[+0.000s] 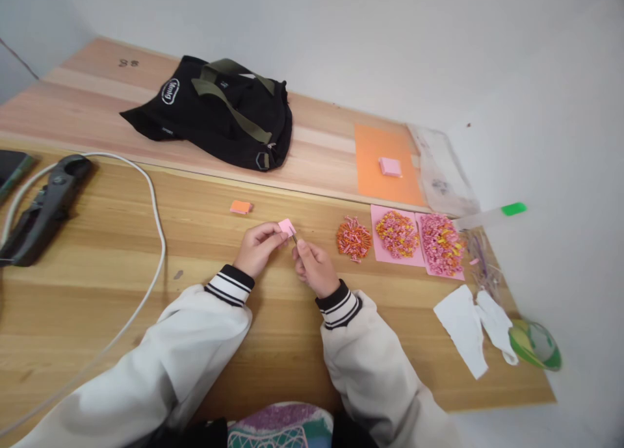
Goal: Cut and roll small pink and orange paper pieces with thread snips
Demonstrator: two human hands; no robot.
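In the middle of the desk my left hand [258,248] pinches a small pink paper square [286,227] between thumb and fingers. My right hand [314,264] is closed around a thin dark tool [294,237], its tip touching the paper's edge; its exact kind is too small to tell. Just beyond my left hand lies a small stack of orange and pink paper pieces [240,207]. To the right of my right hand sits a round heap of small orange and pink rolled pieces [353,238].
Two more heaps, a pink-yellow one [397,233] and a larger one [442,243], rest on pink sheets. Behind are a black bag [229,123] and an orange sheet [370,168] with a pink paper stack [390,167]. White paper [463,328] lies right; a white cable [158,240] curves left.
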